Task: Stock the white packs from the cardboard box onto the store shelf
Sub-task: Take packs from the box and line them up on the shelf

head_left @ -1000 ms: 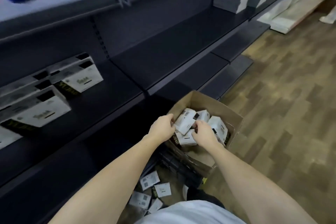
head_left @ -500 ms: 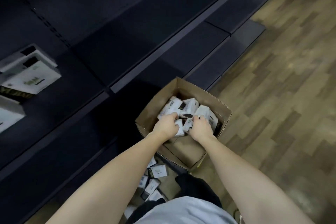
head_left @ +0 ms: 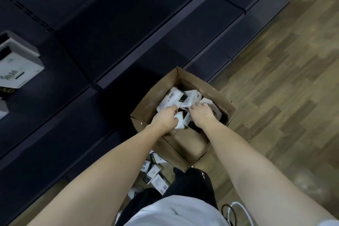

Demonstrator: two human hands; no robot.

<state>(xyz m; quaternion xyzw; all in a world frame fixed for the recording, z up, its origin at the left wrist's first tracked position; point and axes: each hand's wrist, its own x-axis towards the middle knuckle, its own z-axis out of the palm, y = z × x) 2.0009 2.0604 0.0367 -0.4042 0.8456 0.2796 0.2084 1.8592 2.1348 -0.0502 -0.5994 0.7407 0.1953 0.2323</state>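
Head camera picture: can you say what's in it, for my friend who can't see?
Both of a person's hands reach down into an open cardboard box on a wooden floor; the left hand grips one of the white packs and the right hand rests on others. Dark store shelves run alongside, and more packs lie on the floor near the person's legs.

The cardboard box (head_left: 185,145) stands open-topped, and both forearms fill much of its mouth. Its walls hem in the jumbled white packs (head_left: 172,100). The dark shelf (head_left: 117,29) beside it looks bare, apart from boxed stock (head_left: 17,64) at far left.
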